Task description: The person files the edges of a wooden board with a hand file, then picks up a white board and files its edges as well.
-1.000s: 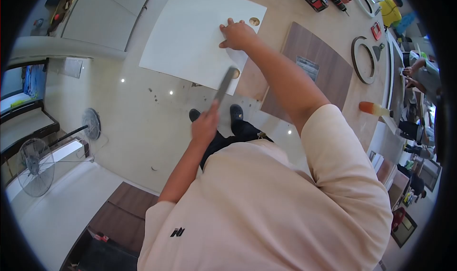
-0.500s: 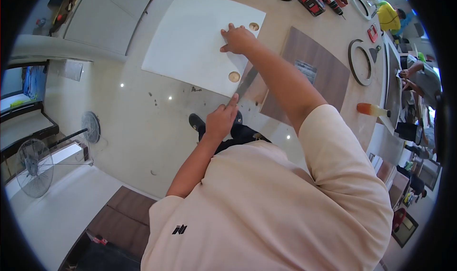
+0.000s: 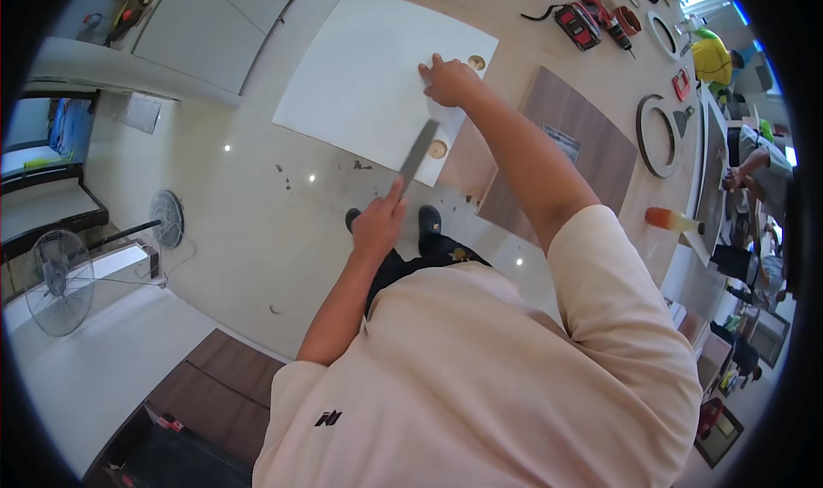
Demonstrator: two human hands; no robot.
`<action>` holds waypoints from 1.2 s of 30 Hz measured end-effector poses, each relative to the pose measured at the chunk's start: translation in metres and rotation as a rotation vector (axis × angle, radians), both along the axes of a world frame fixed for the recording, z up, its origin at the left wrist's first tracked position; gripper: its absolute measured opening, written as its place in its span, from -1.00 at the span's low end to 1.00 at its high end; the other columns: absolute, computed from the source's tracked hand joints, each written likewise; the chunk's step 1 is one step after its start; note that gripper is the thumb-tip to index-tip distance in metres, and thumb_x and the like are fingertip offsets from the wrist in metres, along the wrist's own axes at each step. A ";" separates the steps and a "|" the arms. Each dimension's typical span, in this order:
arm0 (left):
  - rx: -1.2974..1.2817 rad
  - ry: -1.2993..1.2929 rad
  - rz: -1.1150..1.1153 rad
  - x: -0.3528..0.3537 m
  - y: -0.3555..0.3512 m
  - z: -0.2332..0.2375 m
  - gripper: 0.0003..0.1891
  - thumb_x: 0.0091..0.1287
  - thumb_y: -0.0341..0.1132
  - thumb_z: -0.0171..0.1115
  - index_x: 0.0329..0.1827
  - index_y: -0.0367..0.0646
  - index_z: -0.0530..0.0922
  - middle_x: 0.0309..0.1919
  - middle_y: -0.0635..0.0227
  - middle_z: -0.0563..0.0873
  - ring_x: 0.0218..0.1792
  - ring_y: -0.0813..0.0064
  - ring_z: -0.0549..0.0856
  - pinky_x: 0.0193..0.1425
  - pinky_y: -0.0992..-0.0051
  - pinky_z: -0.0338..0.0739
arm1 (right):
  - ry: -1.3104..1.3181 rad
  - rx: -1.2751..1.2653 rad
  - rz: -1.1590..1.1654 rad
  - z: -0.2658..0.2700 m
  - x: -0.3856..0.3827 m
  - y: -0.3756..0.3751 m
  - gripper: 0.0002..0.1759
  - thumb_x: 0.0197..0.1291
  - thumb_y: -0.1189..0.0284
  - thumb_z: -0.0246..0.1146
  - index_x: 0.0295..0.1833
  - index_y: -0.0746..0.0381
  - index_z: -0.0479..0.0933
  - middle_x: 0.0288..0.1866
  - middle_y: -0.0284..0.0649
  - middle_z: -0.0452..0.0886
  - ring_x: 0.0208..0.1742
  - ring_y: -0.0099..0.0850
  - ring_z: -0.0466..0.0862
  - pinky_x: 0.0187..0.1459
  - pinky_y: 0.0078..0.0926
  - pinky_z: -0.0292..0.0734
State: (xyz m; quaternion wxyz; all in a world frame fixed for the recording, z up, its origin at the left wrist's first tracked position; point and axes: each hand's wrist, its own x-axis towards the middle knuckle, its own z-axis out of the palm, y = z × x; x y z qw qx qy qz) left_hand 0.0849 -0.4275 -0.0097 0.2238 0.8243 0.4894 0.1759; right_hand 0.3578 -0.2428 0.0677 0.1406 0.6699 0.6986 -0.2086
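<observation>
A white panel (image 3: 369,77) lies at the edge of the workbench, its near corner reaching out over the floor. Two round holes with bare wood inside, an upper hole (image 3: 477,62) and a lower hole (image 3: 438,149), are cut near its right side. My left hand (image 3: 377,228) is closed around a flat grey file (image 3: 419,149), index finger stretched along it. The blade overlaps the panel's near corner, beside the lower hole. On the panel face, close to the upper hole, my right hand (image 3: 454,83) rests with fingers spread.
A brown wood-grain board (image 3: 583,128) lies right of the panel on the bench (image 3: 506,25). Beyond it are a red drill (image 3: 607,21), a battery pack (image 3: 579,27), a dark ring (image 3: 656,137) and a bottle (image 3: 673,221). Fans stand left; people are at far right.
The file has swung from along the panel's right edge to over its near corner. My left hand has shifted slightly left and down; my right hand stays on the panel.
</observation>
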 end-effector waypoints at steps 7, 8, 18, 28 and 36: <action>-0.019 0.044 0.050 -0.061 0.005 -0.025 -0.49 0.53 -0.06 0.17 0.54 0.33 0.42 -0.41 0.18 0.68 -0.41 0.08 0.73 -0.37 0.12 0.63 | -0.057 0.012 0.005 -0.006 -0.006 -0.002 -0.30 0.38 0.53 -0.05 0.64 0.06 0.25 0.71 0.11 0.07 0.52 0.27 0.38 0.57 -0.08 0.27; 0.020 0.014 -0.026 -0.029 0.012 -0.022 -0.50 0.54 -0.05 0.16 0.54 0.33 0.42 -0.40 0.18 0.68 -0.41 0.07 0.73 -0.36 0.12 0.64 | -0.053 0.002 0.010 -0.007 -0.006 -0.003 -0.29 0.37 0.54 -0.05 0.65 0.05 0.23 0.71 0.10 0.06 0.52 0.29 0.38 0.56 -0.08 0.29; -0.046 0.052 0.095 -0.112 -0.002 -0.017 -0.47 0.51 -0.10 0.23 0.54 0.28 0.44 -0.44 0.21 0.65 -0.48 0.11 0.69 -0.36 0.12 0.63 | -0.073 -0.010 -0.003 -0.013 -0.003 -0.003 -0.27 0.38 0.53 -0.07 0.67 0.00 0.18 0.74 0.03 0.02 0.53 0.33 0.35 0.50 -0.04 0.39; -0.029 0.000 0.005 -0.081 0.031 0.002 -0.41 0.48 -0.12 0.27 0.57 0.30 0.39 -0.41 0.22 0.66 -0.45 0.09 0.70 -0.36 0.13 0.63 | 0.095 0.137 -0.460 0.009 0.000 -0.010 -0.40 0.52 0.16 -0.05 0.63 -0.14 0.28 0.76 -0.20 0.07 0.68 0.05 0.18 0.51 0.16 0.27; 0.002 0.082 -0.073 -0.050 0.047 0.002 -0.45 0.48 -0.22 0.29 0.54 0.17 0.46 -0.40 0.21 0.70 -0.45 0.15 0.71 -0.39 0.21 0.63 | -0.039 0.578 -0.452 -0.065 -0.005 -0.027 -0.30 0.50 -0.20 -0.07 0.62 -0.16 0.32 0.75 -0.25 0.11 0.75 0.01 -0.03 0.57 0.41 -0.11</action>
